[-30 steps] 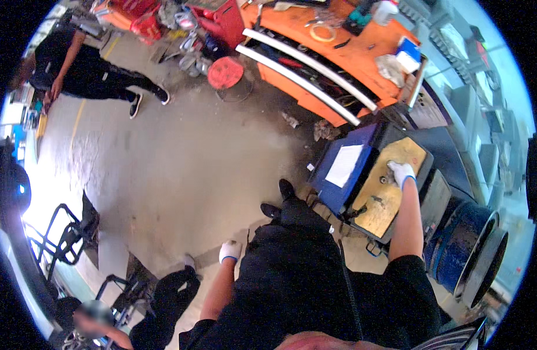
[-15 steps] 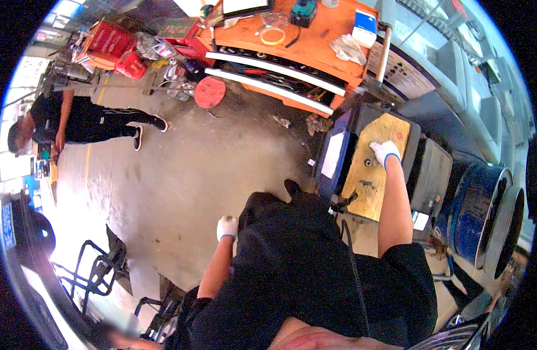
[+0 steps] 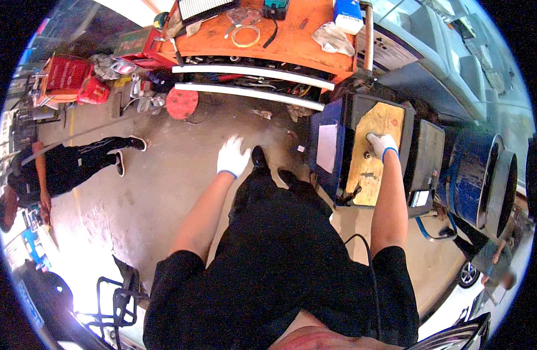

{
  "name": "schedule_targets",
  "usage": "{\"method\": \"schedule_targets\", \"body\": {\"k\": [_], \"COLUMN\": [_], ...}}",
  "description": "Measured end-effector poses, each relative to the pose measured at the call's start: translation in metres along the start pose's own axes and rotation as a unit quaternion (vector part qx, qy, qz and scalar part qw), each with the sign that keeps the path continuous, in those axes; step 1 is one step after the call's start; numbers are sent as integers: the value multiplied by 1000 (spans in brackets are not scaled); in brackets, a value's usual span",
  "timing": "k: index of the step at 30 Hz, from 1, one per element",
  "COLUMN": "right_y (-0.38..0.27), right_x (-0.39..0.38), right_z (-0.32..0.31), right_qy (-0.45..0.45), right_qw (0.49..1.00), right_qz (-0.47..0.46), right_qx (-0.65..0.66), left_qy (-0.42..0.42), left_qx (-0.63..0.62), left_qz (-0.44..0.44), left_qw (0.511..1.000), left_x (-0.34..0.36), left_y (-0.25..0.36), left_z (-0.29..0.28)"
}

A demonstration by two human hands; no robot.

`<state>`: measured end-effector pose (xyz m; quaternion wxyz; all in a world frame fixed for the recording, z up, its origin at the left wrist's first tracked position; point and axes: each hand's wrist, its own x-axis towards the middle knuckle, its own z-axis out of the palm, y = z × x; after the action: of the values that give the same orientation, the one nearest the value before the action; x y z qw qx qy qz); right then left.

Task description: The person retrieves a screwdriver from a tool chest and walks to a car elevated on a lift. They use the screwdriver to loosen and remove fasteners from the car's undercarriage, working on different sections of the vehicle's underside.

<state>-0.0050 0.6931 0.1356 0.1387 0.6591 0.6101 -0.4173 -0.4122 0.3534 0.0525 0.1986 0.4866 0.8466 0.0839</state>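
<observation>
My right hand (image 3: 384, 144), in a white glove with a blue cuff, rests on a yellowish wooden board (image 3: 370, 189) set in a dark frame. Its fingers are curled together, and whatever they may hold is hidden. Just beside the fingertips is a small round metal piece (image 3: 368, 155) with a dark centre. A black object (image 3: 352, 195) lies at the board's near left corner. My left hand (image 3: 233, 157), gloved alike, hangs over the floor in front of my legs. Its fingers are spread and slightly blurred, with nothing in them.
Ahead stands an orange tool cabinet (image 3: 292, 44) with drawers pulled out. A red round stool (image 3: 182, 104) is near its left end. Blue drums (image 3: 476, 175) stand at the right. Another person (image 3: 64, 166) in black is at the left.
My left hand has risen forward from beside my leg and opened from a fist. My right hand stays on the board near the round metal piece. The view has turned.
</observation>
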Motion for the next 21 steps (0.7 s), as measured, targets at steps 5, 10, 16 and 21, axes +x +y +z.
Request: {"method": "schedule_targets", "body": {"k": [5, 10, 16, 21], "right_y": [-30, -26, -38, 25], "right_x": [-19, -15, -23, 27], "right_z": [2, 15, 20, 31], "right_qy": [-2, 20, 69, 78], "right_qw": [996, 984, 972, 983], "right_qz": [66, 95, 86, 113], "right_qx": [57, 147, 210, 119], "left_qy": [78, 38, -6, -24], "left_qx": [75, 147, 181, 166], "left_qz": [158, 208, 179, 182], "left_qw": [982, 966, 967, 969], "left_x": [115, 196, 222, 207], "left_y": [25, 16, 12, 12], "left_z": [-63, -68, -62, -56]}}
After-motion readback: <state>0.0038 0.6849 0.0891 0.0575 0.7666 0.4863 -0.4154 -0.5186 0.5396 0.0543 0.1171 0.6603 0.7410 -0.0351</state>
